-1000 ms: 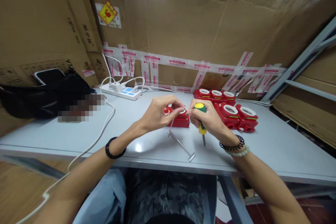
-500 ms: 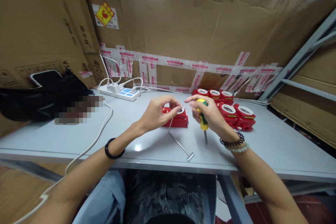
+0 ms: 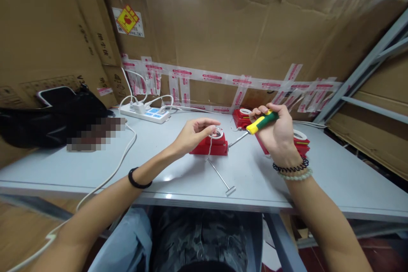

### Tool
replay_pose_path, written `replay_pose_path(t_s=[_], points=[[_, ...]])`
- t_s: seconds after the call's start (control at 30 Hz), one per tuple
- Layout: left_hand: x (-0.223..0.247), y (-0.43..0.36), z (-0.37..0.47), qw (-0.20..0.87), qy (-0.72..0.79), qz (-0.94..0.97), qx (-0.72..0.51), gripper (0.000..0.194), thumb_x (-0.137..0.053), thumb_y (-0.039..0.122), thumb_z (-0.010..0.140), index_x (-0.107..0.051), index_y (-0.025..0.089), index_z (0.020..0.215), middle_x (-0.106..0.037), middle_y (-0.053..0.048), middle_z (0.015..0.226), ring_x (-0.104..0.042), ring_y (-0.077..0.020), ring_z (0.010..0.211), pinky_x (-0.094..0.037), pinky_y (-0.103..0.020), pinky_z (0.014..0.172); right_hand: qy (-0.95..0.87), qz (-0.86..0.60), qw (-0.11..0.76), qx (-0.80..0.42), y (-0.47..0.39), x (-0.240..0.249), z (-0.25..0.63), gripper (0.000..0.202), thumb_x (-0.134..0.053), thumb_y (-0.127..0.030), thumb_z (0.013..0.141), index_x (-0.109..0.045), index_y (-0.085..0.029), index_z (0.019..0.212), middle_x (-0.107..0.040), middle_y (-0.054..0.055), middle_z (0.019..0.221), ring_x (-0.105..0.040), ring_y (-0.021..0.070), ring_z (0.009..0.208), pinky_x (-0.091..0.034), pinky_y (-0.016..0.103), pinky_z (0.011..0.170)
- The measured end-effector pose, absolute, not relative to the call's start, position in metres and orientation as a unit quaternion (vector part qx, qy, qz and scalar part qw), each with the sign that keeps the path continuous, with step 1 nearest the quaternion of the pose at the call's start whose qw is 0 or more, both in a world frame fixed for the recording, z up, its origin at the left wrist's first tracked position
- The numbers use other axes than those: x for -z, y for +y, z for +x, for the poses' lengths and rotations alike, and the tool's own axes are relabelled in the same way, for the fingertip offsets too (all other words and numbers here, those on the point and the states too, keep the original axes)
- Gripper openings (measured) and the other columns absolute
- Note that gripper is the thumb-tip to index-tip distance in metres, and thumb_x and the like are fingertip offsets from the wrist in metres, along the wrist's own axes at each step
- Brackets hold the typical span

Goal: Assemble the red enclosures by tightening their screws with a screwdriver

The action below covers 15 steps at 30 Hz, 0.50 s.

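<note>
My left hand [image 3: 192, 138] is curled over a red box with a white ring [image 3: 215, 149] on top, thumb and fingers closed at its upper left side. Part of the box is hidden by the hand. My right hand [image 3: 278, 129] grips a yellow-and-green screwdriver [image 3: 262, 122] by its handle, palm turned up. The shaft slants down to the left, and its tip is at the right end of the box. A white cord runs down the front of the box towards a small metal hammer [image 3: 219, 174] lying on the table.
More red boxes [image 3: 241, 119] with white rings stand behind and beside my right hand, partly hidden. A white power strip [image 3: 146, 112] with cables sits at the back left. A black bag [image 3: 54, 117] with a phone [image 3: 56, 94] lies left. Cardboard [image 3: 204, 29] walls the back.
My right hand has moved right and turned palm up, swinging the screwdriver from pointing down to slanting against the box's right end. My left hand stays at the box, its fingers slightly shifted.
</note>
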<state>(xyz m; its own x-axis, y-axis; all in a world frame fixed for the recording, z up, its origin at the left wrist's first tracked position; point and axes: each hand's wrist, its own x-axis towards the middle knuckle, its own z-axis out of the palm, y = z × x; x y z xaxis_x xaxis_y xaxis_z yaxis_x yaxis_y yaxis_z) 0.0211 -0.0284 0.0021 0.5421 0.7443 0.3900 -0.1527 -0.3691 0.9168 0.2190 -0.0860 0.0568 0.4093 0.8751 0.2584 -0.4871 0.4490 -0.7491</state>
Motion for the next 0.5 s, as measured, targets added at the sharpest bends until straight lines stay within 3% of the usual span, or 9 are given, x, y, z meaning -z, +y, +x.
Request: replay_pose_path(t_s=[0.17, 0.33, 0.5], points=[[-0.001, -0.027, 0.020, 0.515, 0.217, 0.704, -0.438, 0.030, -0.064, 0.034, 0.081, -0.065, 0.013, 0.102, -0.072, -0.007, 0.086, -0.068, -0.0153, 0.081, -0.054, -0.028, 0.075, -0.368, -0.307, 0.795, -0.372, -0.086, -0.055, 0.221, 0.020, -0.053, -0.027, 0.066, -0.033, -0.023, 0.064, -0.036, -0.006, 0.058, -0.046, 0.0090, 0.055, -0.050, 0.024, 0.064], [0.000, -0.026, 0.020, 0.522, 0.212, 0.702, -0.437, 0.040, -0.066, 0.032, 0.080, -0.061, 0.013, 0.116, -0.073, -0.006, 0.087, -0.068, -0.0153, 0.084, -0.054, -0.029, 0.078, -0.478, -0.376, 0.763, -0.220, -0.090, -0.050, 0.222, 0.008, -0.048, -0.028, 0.072, -0.053, -0.021, 0.071, -0.048, -0.004, 0.049, -0.050, 0.0109, 0.048, -0.043, 0.024, 0.050], [-0.002, -0.027, 0.021, 0.557, 0.238, 0.675, -0.422, 0.032, -0.070, 0.034, 0.077, -0.069, 0.014, 0.101, -0.075, -0.008, 0.089, -0.069, -0.0173, 0.085, -0.054, -0.031, 0.079, -0.548, -0.419, 0.709, -0.146, -0.097, -0.050, 0.221, 0.011, -0.049, -0.022, 0.073, -0.058, -0.019, 0.070, -0.052, -0.002, 0.044, -0.053, 0.0128, 0.041, -0.038, 0.024, 0.041]])
